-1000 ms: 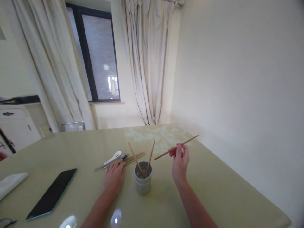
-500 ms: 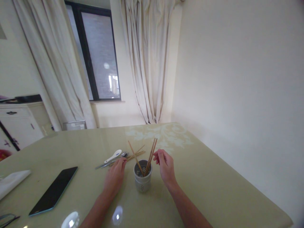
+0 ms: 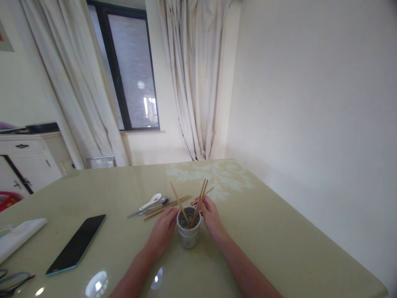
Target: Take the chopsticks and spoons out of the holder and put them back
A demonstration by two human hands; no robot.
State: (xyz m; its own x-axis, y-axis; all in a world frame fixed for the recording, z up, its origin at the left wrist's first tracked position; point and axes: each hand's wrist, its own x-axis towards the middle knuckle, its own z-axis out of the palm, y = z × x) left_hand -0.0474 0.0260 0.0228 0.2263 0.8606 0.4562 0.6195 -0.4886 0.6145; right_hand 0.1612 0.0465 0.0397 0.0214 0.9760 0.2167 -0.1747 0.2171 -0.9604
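Three thin wooden chopsticks [image 3: 195, 203] stand tilted, tips down, in a white perforated cup [image 3: 189, 231] at lower centre; left hand [image 3: 163, 229] rests loosely beside it, right hand [image 3: 210, 215] pinches another chopstick [image 3: 208, 192].

Head camera looks forward and down over the table [image 3: 279, 240].

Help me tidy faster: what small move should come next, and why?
Probably reach the left hand forward to the loose chopsticks lying on the table beside the spoons; three already stand in the holder, and the right hand rests at its rim.
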